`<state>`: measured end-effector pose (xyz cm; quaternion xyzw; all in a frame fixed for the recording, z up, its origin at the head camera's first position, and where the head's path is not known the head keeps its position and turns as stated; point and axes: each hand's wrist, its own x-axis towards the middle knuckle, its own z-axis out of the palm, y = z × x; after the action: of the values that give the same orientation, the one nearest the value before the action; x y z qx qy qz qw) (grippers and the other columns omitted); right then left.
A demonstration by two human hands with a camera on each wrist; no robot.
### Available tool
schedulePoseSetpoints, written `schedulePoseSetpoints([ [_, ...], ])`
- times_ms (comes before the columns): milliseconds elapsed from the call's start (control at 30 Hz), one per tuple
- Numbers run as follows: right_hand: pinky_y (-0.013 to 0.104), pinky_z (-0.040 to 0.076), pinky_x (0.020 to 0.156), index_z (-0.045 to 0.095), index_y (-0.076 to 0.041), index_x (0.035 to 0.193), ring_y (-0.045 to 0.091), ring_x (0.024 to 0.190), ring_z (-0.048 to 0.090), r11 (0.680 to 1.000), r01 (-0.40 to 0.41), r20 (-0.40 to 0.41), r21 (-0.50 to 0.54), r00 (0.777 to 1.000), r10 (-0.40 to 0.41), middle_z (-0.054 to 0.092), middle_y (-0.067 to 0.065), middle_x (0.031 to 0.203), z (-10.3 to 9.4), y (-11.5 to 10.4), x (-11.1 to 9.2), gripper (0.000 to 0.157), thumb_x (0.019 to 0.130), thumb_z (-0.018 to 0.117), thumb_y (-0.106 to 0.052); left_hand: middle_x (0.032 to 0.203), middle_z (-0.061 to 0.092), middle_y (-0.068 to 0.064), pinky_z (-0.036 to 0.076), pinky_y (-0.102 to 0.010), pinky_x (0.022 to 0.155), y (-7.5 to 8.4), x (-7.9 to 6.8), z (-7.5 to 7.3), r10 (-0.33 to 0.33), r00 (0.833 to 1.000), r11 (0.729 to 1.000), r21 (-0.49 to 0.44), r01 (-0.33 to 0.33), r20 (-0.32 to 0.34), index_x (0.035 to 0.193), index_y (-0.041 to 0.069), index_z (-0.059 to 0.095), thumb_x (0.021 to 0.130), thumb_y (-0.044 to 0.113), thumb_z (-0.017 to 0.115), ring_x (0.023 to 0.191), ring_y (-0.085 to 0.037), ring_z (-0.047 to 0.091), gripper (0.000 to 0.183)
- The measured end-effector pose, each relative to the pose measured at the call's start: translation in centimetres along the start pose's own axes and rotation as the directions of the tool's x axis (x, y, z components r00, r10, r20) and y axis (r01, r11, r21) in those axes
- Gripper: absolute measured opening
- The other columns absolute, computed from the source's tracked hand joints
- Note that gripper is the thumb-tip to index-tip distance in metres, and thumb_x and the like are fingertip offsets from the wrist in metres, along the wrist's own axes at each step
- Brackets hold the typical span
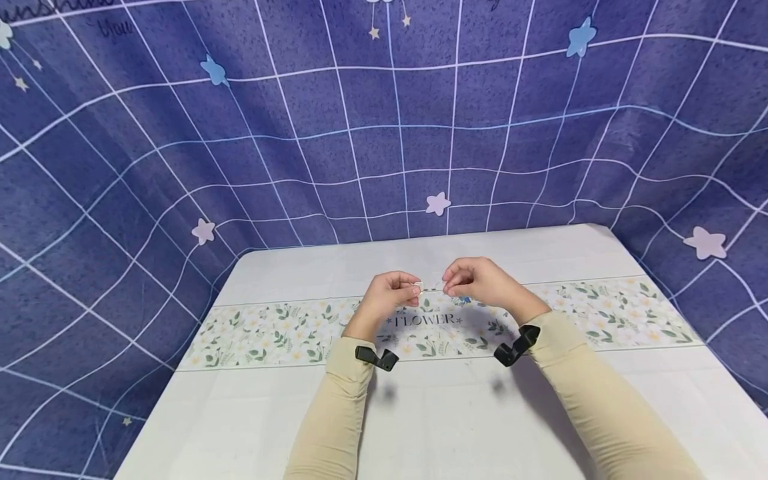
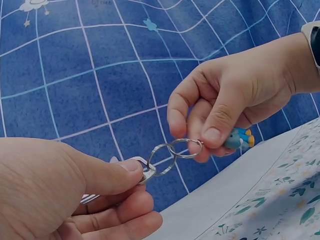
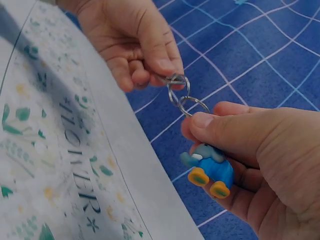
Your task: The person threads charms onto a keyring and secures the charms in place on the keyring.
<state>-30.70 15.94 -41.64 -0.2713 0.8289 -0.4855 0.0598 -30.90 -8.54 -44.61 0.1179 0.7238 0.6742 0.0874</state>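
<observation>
Above the table, my left hand (image 1: 387, 297) pinches a small silver metal piece (image 2: 148, 172) between thumb and fingers; most of it is hidden in the hand, so its kind is unclear. A split key ring (image 2: 162, 160) passes through its looped end. Linked with that ring is a second key ring (image 3: 194, 105), whose edge my right hand (image 1: 480, 283) pinches with thumb and fingertips. Below the right thumb hangs an elephant figurine (image 3: 212, 167) with a grey head, blue body and yellow feet. The two rings bridge the gap between the hands.
Beneath the hands lies a white tablecloth (image 1: 432, 407) with a floral band (image 1: 270, 333) and the word FLOWER. A blue curtain (image 1: 384, 153) with white grid lines and stars hangs behind and beside the table. Black straps (image 1: 377, 358) circle both wrists.
</observation>
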Motion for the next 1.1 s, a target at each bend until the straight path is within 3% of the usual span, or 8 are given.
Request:
schedulePoseSetpoints([
  [267, 0.028, 0.06, 0.074, 0.064, 0.002, 0.111, 0.031, 0.091, 0.072, 0.999, 0.02, 0.14, 0.035, 0.99, -0.025, 0.075, 0.015, 0.096, -0.8, 0.6, 0.0, 0.023, 0.089, 0.073, 0.005, 0.082, 0.067, -0.002, 0.063, -0.032, 0.075, 0.2, 0.0, -0.2, -0.007, 1.0, 1.0, 0.02, 0.006, 0.013, 0.114, -0.017, 0.063, 0.093, -0.005, 0.068, 0.068, -0.012, 0.068, 0.025],
  [500, 0.028, 0.059, 0.076, 0.063, 0.004, 0.114, 0.034, 0.095, 0.07, 0.999, 0.043, 0.206, -0.009, 0.978, -0.04, 0.074, 0.015, 0.099, -1.4, 1.2, -0.1, 0.027, 0.088, 0.071, 0.008, 0.079, 0.067, -0.002, 0.063, -0.032, 0.075, 0.2, -0.1, -0.4, -0.013, 0.999, 0.999, 0.04, 0.012, 0.033, 0.113, -0.018, 0.062, 0.092, -0.006, 0.068, 0.067, -0.011, 0.067, 0.024],
  [800, 0.026, 0.056, 0.077, 0.063, 0.003, 0.114, 0.046, 0.103, 0.064, 0.999, 0.037, 0.199, 0.035, 0.979, -0.043, 0.07, 0.02, 0.103, -1.9, 1.6, -0.1, 0.027, 0.088, 0.068, 0.011, 0.081, 0.067, -0.005, 0.063, -0.033, 0.075, -0.2, 0.0, -0.5, -0.032, 0.999, 0.998, 0.056, 0.03, 0.024, 0.113, -0.018, 0.062, 0.093, -0.006, 0.067, 0.068, -0.011, 0.067, 0.024],
  [933, 0.028, 0.057, 0.083, 0.064, 0.001, 0.111, 0.037, 0.1, 0.066, 0.999, 0.039, 0.147, -0.005, 0.988, -0.038, 0.07, 0.009, 0.099, -1.9, 1.9, 0.2, 0.027, 0.087, 0.071, 0.01, 0.084, 0.067, -0.006, 0.063, -0.032, 0.073, -0.4, 0.3, -0.6, -0.068, 0.998, 0.995, 0.071, 0.068, -0.006, 0.111, -0.013, 0.066, 0.093, -0.005, 0.067, 0.068, -0.012, 0.066, 0.02],
  [1100, 0.028, 0.058, 0.081, 0.064, 0.002, 0.109, 0.026, 0.094, 0.068, 0.999, 0.025, 0.109, -0.025, 0.994, -0.022, 0.071, 0.012, 0.097, -1.8, 2.4, 0.5, 0.026, 0.086, 0.073, 0.011, 0.084, 0.068, -0.008, 0.063, -0.031, 0.069, -0.8, 0.8, -0.6, -0.097, 0.994, 0.988, 0.114, 0.102, -0.049, 0.105, -0.008, 0.07, 0.093, -0.002, 0.069, 0.065, -0.013, 0.065, 0.013],
])
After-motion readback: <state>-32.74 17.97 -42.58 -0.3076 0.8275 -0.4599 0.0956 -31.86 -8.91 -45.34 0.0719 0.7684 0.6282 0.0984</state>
